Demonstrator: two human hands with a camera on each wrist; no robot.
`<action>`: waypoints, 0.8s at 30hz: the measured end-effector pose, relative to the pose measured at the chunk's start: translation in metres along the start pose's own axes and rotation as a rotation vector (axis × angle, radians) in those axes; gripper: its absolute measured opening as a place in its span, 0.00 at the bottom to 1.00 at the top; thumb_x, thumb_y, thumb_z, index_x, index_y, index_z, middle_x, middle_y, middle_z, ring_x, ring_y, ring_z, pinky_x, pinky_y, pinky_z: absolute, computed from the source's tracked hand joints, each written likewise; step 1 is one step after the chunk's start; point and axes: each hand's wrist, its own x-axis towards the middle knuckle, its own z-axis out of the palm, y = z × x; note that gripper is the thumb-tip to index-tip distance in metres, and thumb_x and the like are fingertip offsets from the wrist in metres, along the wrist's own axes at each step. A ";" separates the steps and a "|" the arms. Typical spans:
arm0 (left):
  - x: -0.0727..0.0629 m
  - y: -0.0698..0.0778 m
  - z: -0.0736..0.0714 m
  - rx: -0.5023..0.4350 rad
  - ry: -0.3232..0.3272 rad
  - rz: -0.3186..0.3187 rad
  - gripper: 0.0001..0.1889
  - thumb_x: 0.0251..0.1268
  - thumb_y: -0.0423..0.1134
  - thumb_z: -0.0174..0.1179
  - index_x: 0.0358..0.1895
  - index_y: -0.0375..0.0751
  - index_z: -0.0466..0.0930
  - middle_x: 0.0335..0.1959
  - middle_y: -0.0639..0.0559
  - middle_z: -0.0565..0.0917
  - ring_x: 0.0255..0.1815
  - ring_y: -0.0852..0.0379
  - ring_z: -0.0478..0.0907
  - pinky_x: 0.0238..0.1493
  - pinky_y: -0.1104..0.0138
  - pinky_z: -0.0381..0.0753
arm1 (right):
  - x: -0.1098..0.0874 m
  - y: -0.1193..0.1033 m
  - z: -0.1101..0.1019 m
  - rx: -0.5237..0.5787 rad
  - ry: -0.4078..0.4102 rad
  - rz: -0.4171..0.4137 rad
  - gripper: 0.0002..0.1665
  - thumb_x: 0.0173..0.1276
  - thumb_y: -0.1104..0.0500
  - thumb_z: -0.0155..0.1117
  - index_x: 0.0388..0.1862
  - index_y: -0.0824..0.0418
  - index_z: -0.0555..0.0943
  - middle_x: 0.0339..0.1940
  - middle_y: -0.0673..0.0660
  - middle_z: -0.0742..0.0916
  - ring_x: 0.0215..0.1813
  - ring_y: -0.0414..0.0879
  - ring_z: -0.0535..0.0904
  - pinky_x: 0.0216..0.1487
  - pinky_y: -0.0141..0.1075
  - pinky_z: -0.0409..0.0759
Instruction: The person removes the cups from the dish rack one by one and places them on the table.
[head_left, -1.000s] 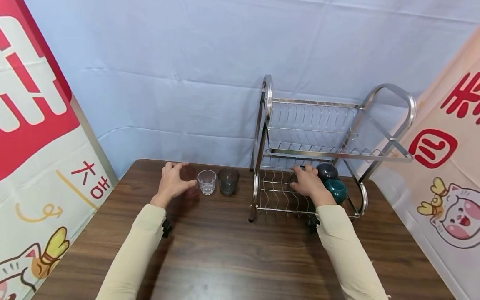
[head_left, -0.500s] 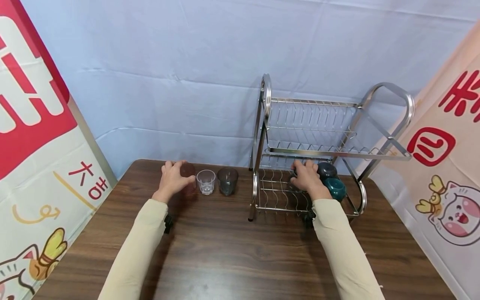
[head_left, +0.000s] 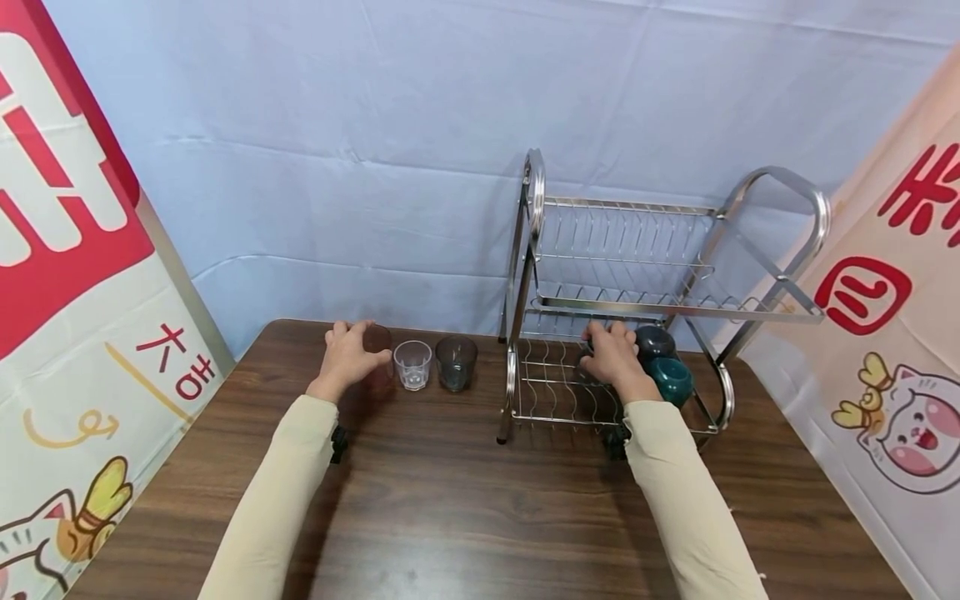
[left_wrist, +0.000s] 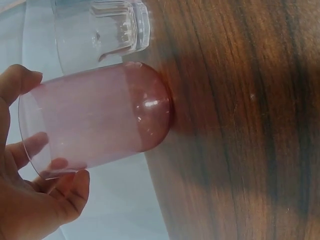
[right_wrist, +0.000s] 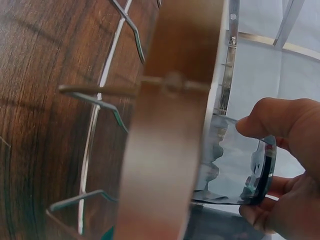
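At the left, my left hand [head_left: 345, 362] holds a pink tinted tumbler [left_wrist: 95, 112] from above, thumb and fingers around its rim. The tumbler's rounded base stands at the wooden table. Beside it are a clear glass [head_left: 412, 365] and a dark grey glass [head_left: 456, 363], both upright. My right hand [head_left: 617, 360] reaches into the lower tier of the metal dish rack [head_left: 622, 308]. There it grips a smoky grey glass [right_wrist: 232, 165] by its thick base, which points up. A rack bar hides part of this glass in the right wrist view.
In the rack's lower right stand a dark cup [head_left: 654, 342] and a teal cup [head_left: 671, 381], close to my right hand. The rack's upper tier [head_left: 630, 242] overhangs that side. A light blue cloth [head_left: 337, 167] hangs behind the table [head_left: 435, 500].
My right forearm has shifted slightly left, with the hand still at the smoky grey glass. My left hand stays around the pink tumbler, almost unmoved.
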 end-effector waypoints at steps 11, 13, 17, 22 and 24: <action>-0.001 0.006 -0.011 0.025 -0.024 -0.013 0.42 0.52 0.52 0.65 0.69 0.39 0.59 0.59 0.29 0.59 0.56 0.34 0.57 0.48 0.45 0.67 | -0.001 -0.002 -0.008 -0.011 -0.040 -0.004 0.18 0.62 0.61 0.63 0.50 0.62 0.71 0.52 0.73 0.64 0.48 0.67 0.57 0.43 0.56 0.60; -0.004 0.010 -0.019 0.040 -0.026 -0.011 0.42 0.52 0.53 0.64 0.69 0.40 0.60 0.59 0.29 0.59 0.56 0.33 0.57 0.48 0.44 0.67 | -0.004 -0.006 -0.011 -0.015 -0.049 -0.015 0.19 0.62 0.62 0.63 0.50 0.63 0.72 0.51 0.73 0.65 0.47 0.67 0.58 0.42 0.55 0.61; -0.009 0.011 -0.029 0.055 -0.025 -0.008 0.39 0.53 0.53 0.64 0.67 0.39 0.63 0.59 0.30 0.60 0.57 0.33 0.58 0.48 0.44 0.67 | -0.007 -0.011 -0.015 -0.019 -0.042 -0.032 0.20 0.61 0.63 0.64 0.51 0.63 0.72 0.50 0.72 0.65 0.47 0.66 0.58 0.42 0.56 0.62; -0.016 0.011 -0.030 0.066 -0.008 0.012 0.36 0.54 0.51 0.64 0.64 0.38 0.66 0.58 0.30 0.61 0.57 0.32 0.58 0.47 0.44 0.67 | -0.013 -0.014 -0.017 -0.018 -0.032 -0.047 0.20 0.62 0.62 0.63 0.53 0.63 0.73 0.51 0.72 0.65 0.50 0.68 0.58 0.44 0.58 0.63; -0.020 0.012 -0.030 0.066 0.011 0.035 0.34 0.54 0.50 0.64 0.63 0.38 0.68 0.57 0.30 0.62 0.55 0.32 0.59 0.47 0.44 0.67 | -0.017 -0.017 -0.019 -0.016 -0.017 -0.068 0.21 0.62 0.62 0.63 0.53 0.63 0.73 0.52 0.72 0.65 0.51 0.69 0.58 0.45 0.59 0.63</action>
